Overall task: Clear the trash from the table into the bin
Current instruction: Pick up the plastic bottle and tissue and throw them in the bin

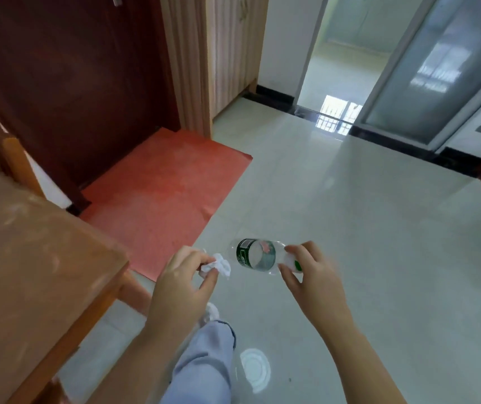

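My left hand [185,282] pinches a crumpled white tissue [219,266] between thumb and fingers, held out over the floor. My right hand [310,271] grips the neck end of a clear plastic bottle [255,256] with a green label and green cap; the bottle lies sideways in the air, its base pointing left toward the tissue. The wooden table [38,246] with a plastic cover stands at the left, its corner just left of my left arm. No bin is in view.
A red mat [163,191] lies before a dark wooden door [73,83]. Pale glossy floor tiles [364,228] stretch ahead to a doorway with a sliding glass door [437,68]. My leg in light trousers [204,363] steps forward below.
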### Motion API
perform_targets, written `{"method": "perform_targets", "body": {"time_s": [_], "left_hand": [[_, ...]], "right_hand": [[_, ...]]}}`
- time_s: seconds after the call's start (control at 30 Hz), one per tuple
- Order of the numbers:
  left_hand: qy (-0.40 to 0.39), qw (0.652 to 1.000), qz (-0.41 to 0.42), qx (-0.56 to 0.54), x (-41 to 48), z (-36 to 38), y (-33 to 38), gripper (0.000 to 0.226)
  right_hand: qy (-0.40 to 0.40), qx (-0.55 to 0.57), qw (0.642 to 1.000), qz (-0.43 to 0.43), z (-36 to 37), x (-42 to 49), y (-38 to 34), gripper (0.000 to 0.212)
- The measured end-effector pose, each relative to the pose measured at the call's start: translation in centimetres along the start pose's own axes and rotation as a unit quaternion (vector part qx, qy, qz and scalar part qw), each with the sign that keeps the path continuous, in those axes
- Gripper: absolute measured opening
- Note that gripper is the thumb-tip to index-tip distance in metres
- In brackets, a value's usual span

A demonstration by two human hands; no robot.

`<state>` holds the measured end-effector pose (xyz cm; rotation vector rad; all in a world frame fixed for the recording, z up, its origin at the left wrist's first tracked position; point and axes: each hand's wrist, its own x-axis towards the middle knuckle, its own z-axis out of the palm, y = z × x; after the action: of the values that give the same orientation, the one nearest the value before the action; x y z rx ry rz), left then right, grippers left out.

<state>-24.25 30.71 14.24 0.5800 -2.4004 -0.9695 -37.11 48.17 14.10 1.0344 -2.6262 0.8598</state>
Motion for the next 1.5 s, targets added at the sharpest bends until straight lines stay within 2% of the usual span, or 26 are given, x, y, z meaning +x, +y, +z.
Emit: {"method": "perform_targets", "body": {"time_s": [0.2, 0.33, 0.5, 0.83, 0.93, 1.0, 1.13, 1.2, 1.33, 1.5], "left_hand": [[0.038, 0.999, -0.014, -0.001, 13.1, 2.3, -3.5, 0.011], [0.068, 0.997, -0.020, -0.014, 22.0, 1.6, -5.3, 0.004], [0.130, 0.991, -0.028, -0.011, 30.3, -0.3, -8.6, 0.024], [0.237, 0.963, -0.102, 0.077, 41.9, -1.0, -16.1, 0.027], [0.282, 0.945, -0.114, 0.118, 47.0, -2.6, -17.4, 0.028], [0.314, 0.930, -0.127, 0.140, 49.8, -3.7, -17.6, 0.026], [0.367, 0.896, -0.174, 0.179, 51.9, -5.6, -18.5, 0.024], [0.378, 0.879, -0.213, 0.195, 51.4, -6.3, -19.3, 0.018], [0.413, 0.831, -0.297, 0.225, 50.3, -8.4, -21.4, 0.014], [0.474, 0.792, -0.325, 0.207, 50.2, -12.2, -24.8, 0.014]], "right_hand": [[-0.019, -0.024, 0.999, -0.023, 4.2, 13.6, 2.4, 0.031], [-0.021, -0.013, 0.999, -0.045, 7.2, 24.4, 1.5, 0.032], [-0.032, 0.043, 0.995, -0.087, 12.0, 34.2, -0.5, 0.026], [-0.091, 0.129, 0.966, -0.203, 22.8, 52.2, -1.6, 0.022], [-0.096, 0.143, 0.951, -0.256, 25.0, 58.5, -3.5, 0.020], [-0.102, 0.161, 0.936, -0.297, 26.4, 62.4, -5.1, 0.011], [-0.144, 0.216, 0.898, -0.355, 30.1, 67.9, -9.3, 0.017], [-0.162, 0.243, 0.884, -0.364, 31.5, 69.0, -11.4, 0.010], [-0.213, 0.286, 0.839, -0.411, 34.7, 69.8, -16.0, 0.022], [-0.240, 0.314, 0.799, -0.454, 38.8, 70.6, -22.0, 0.024]]}}
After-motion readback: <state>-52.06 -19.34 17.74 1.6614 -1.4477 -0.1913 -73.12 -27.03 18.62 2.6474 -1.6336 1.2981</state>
